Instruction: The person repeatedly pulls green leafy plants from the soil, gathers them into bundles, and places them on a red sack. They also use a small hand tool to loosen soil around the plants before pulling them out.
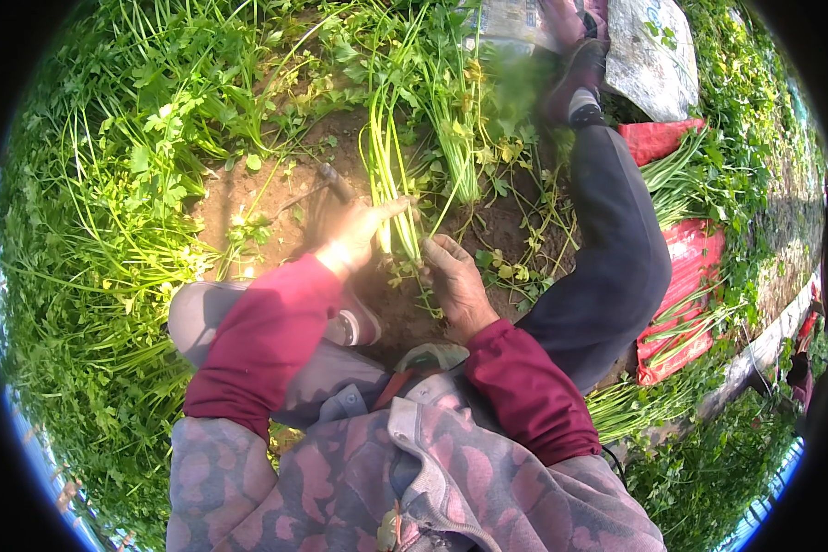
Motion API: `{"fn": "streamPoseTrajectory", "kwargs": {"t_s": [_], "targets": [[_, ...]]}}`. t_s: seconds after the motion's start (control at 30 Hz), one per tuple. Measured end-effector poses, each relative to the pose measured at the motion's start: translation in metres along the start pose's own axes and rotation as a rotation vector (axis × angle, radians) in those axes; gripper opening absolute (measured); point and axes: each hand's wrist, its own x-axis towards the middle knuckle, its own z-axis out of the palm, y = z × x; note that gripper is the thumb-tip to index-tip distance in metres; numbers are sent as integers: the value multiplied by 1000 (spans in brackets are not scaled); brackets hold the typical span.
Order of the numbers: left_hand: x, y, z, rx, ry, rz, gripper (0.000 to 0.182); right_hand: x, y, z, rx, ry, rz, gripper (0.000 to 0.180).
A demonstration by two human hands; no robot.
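A small bunch of celery, pale at its cut or rooted base and leafy at the far end, is gripped by my left hand. My left thumb lies across the stalks just above their base. My right hand is at the base end, its thumb and forefinger pinching a thin celery stem that slants away from the bunch. Small leaves dangle below the base. Just beyond my left hand is a dark tool handle; whether that hand touches it is unclear.
Standing celery grows densely on the left. Another celery bunch lies ahead on bare soil. To the right, beyond my bent leg, are red plastic sheets with celery stalks on them. A white sack is farther ahead.
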Motion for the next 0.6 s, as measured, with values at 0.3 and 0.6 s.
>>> {"fn": "streamPoseTrajectory", "kwargs": {"t_s": [0.3, 0.6], "targets": [[-85, 101, 55, -263, -311, 503, 26, 16, -9, -24, -1146, -353, 113, 21], [-62, 107, 50, -66, 73, 347, 18, 86, -55, -58, -1374, 477, -482, 49]]}}
